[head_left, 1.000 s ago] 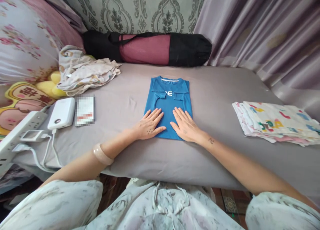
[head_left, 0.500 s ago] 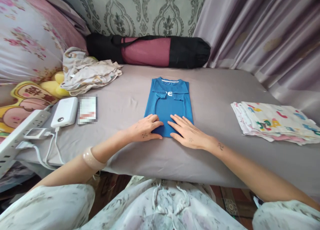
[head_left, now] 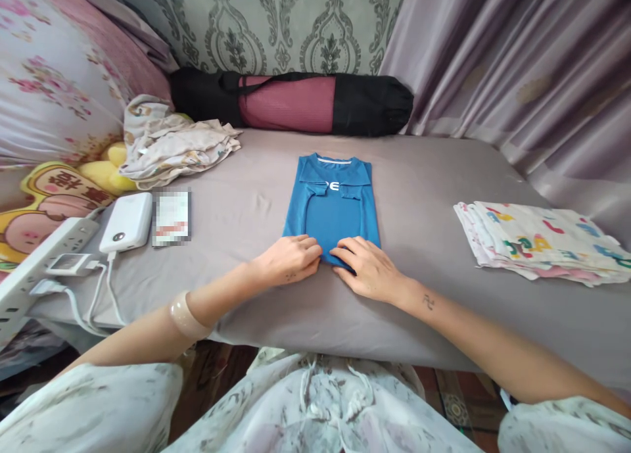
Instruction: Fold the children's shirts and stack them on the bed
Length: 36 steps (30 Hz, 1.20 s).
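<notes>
A blue shirt (head_left: 334, 216) lies on the bed with its sides and sleeves folded inward, its collar toward the wall and white lettering showing between the cuffs. At its near edge, my left hand (head_left: 292, 258) is closed with curled fingers on the left corner. My right hand (head_left: 367, 269) grips the same edge further right, fingers bent over the cloth and thumb beneath. Between the two hands the hem is slightly raised. The fingertips of both hands are partly hidden.
A folded stack of printed cloth (head_left: 542, 242) lies at the right. On the left are a white power bank (head_left: 127, 221), a power strip (head_left: 44, 262) with cables, and a crumpled cloth (head_left: 172, 144). A black and maroon roll bag (head_left: 290, 104) lies along the wall.
Both hands went from lying with fingers extended on the shirt to curled around its near edge. They moved slightly toward me, and the hem lifted a little.
</notes>
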Motion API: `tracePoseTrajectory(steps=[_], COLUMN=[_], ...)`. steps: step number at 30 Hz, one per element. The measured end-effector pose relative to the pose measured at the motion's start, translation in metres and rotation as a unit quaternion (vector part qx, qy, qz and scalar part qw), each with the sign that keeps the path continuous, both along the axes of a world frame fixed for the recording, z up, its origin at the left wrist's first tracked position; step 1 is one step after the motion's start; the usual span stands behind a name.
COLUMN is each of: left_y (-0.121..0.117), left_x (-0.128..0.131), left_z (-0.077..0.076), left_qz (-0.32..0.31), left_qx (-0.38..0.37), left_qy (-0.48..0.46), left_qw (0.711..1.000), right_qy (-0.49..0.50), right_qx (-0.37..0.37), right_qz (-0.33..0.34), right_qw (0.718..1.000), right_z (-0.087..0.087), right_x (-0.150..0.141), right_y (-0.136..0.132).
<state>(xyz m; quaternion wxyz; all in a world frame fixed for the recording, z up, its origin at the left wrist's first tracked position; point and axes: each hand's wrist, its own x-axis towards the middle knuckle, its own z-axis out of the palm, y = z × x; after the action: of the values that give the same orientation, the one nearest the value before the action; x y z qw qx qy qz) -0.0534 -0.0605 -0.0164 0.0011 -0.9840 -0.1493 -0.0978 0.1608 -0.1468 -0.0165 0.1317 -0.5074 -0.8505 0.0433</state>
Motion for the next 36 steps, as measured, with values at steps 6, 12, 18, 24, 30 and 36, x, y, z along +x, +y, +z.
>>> tracePoseTrajectory(steps=[6,12,18,24,30,36], left_y=[-0.004,0.002,0.017,0.026,0.033,0.048], left_x=[-0.007,-0.034,-0.050,-0.046,-0.035,-0.022], left_z=[0.000,-0.002,-0.006,-0.002,0.006,0.000], left_qz=[0.028,0.074,0.075,0.166,0.255,0.283], left_qx=[-0.043,-0.039,-0.118,-0.255,-0.347,-0.355], left_qy=[-0.031,-0.014,-0.043,-0.118,-0.134,-0.164], left_qw=[0.998,0.996,0.989,0.945,0.893,0.876], right_qy=[-0.002,0.010,0.049,0.224,0.330,0.353], right_qx=[0.036,-0.005,-0.065,-0.175,-0.204,-0.183], right_qz=[-0.066,-0.101,-0.114,-0.141,-0.175,-0.226], right_qw=[0.997,0.995,0.990,0.948,0.905,0.889], right_z=[-0.003,-0.004,0.000,-0.001,-0.002,-0.009], right_x=[0.023,0.045,0.057,0.076,0.081,0.078], right_y=[-0.006,-0.015,-0.019,-0.003,0.018,0.028])
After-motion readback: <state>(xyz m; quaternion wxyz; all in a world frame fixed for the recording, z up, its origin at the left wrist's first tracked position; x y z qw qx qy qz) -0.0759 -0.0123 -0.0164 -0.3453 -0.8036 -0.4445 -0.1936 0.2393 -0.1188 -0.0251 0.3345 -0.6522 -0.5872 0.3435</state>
